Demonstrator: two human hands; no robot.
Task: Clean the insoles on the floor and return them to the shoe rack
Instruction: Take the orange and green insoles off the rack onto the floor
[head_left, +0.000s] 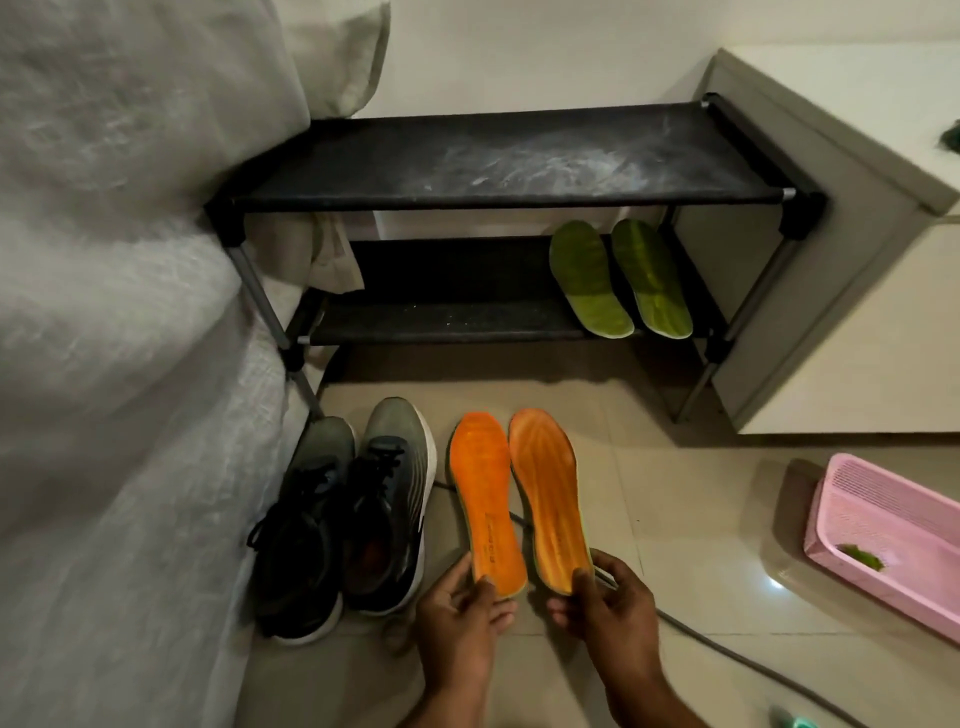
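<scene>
**Two orange insoles held by the heels, toes toward the rack**

Far left: pale textured fabric (119, 312), bulky, filling the whole left side, pressed against the left posts of the shoe rack (498, 195). Just beside it on the floor tiles (691, 530): pair of dark sneakers (345, 512), toes pointing up-frame toward the rack, laces loose.

Next right: left orange insole (485, 496), long axis running near-to-far, toe toward the rack, heel nearest the camera. Left hand (460, 618) clamped on that heel, thumb on top, fingers curled underneath. Right orange insole (548, 493) just beside it, same orientation, slightly angled, inner edges nearly touching near mid-length. Right hand (608, 610) pinching its heel, thumb on top. Heels lifted in the hands; whether the toe ends rest on the tiles, cannot tell.

Beyond the insoles: black two-tier rack, top shelf dusty with white smears. Lower shelf, right end: pair of green insoles (618, 278), side by side, front ends overhanging the front edge.

Grey cable (727, 649) across the floor under the right hand. Right of rack: cream cabinet (831, 260). Far right on floor: pink basket (883, 540), tilted, a green scrap inside.
</scene>
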